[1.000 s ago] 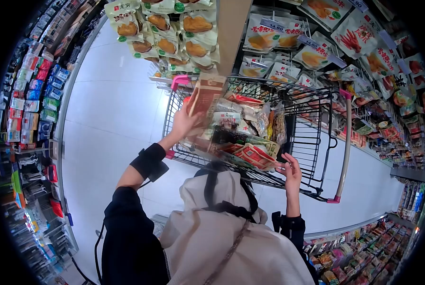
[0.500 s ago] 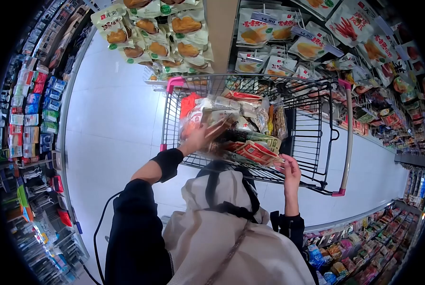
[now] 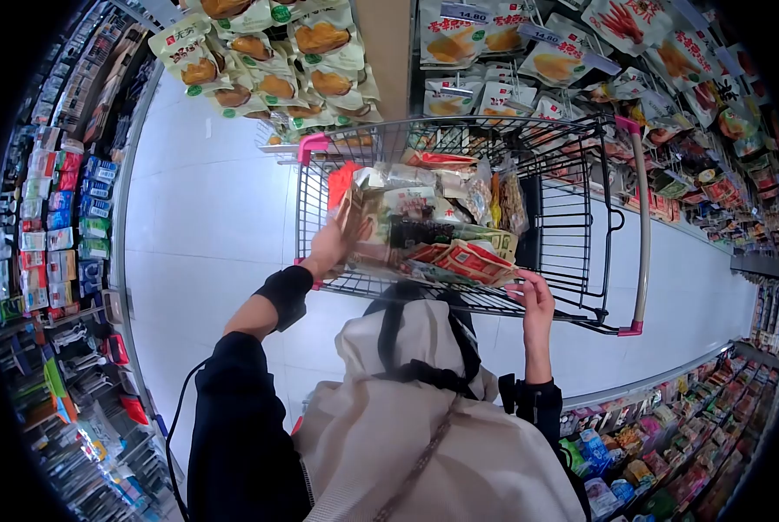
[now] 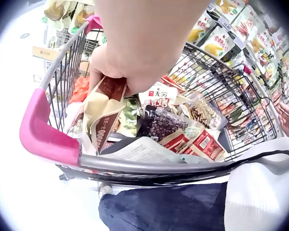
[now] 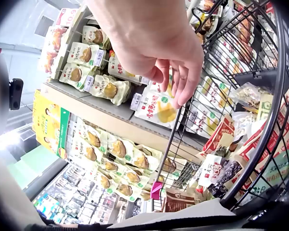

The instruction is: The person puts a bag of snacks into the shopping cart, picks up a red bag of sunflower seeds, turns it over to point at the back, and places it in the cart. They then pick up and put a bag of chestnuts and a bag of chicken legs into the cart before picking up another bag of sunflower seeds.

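A cream-and-brown snack packet [image 4: 105, 113] stands on edge inside the shopping cart, at its left end. My left hand [image 3: 327, 248] grips its top edge, fingers over the far side in the left wrist view. Beside it lie a white packet with red lettering [image 4: 156, 95], a clear bag of dark pieces [image 4: 161, 124] and red-and-cream packets [image 3: 469, 261]. My right hand [image 3: 535, 300] hovers at the cart's near rim, fingers loosely bent and holding nothing. Its fingertips are close to the corner of the red-and-cream packets in the head view.
The wire shopping cart [image 4: 50, 132] has pink corners and a grey handle bar [image 3: 641, 235] on the right. Hanging snack packets [image 3: 272, 52] and price-tagged shelves [image 3: 459, 39] stand behind it. Another stocked rack [image 3: 67, 209] lines the left across the pale floor [image 3: 207, 217].
My left hand has lowered the brown packet from above the cart in among the goods, shifting right and then back left. The right hand stays near the rim.
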The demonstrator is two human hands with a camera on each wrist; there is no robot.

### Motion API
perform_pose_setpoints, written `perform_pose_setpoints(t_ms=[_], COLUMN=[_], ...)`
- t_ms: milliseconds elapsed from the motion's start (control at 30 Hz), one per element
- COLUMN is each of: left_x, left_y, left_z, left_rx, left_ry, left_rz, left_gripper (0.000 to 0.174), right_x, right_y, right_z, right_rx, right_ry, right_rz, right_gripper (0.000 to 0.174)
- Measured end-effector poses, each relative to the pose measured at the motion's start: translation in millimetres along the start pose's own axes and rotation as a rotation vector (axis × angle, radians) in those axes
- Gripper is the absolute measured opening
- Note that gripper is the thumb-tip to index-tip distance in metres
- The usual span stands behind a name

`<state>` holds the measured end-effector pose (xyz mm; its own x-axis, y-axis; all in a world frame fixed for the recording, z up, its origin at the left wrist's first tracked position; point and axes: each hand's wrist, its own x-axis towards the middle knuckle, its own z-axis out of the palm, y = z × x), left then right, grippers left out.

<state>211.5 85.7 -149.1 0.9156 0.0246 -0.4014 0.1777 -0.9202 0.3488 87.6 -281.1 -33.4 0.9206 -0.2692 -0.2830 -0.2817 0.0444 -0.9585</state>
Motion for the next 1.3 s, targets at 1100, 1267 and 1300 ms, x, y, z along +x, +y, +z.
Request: perform_pose_setpoints(t_ms=[1100, 1267, 1300], left_x=[136.6, 159.6, 161.8], left_y=[68.5, 57.1, 56.8], left_z=[47.7, 74.8, 77.4], left_rx=[0.597, 0.592, 0.575], left_ry=[0.024, -0.077, -0.078], left_rz=[0.469, 0.495, 0.513], left_gripper=[0.042, 0.050, 0.050], right_x=[2.8, 2.4, 2.4], right_y=[4.4, 4.9, 3.9], right_z=[-3.9, -12.6, -13.5], right_rx=[-0.043, -0.013, 0.000], right_ry=[0.013, 0.066, 0.079], right_rz=[0.125, 0.140, 0.144], right_gripper=[0.021, 0.021, 0.021])
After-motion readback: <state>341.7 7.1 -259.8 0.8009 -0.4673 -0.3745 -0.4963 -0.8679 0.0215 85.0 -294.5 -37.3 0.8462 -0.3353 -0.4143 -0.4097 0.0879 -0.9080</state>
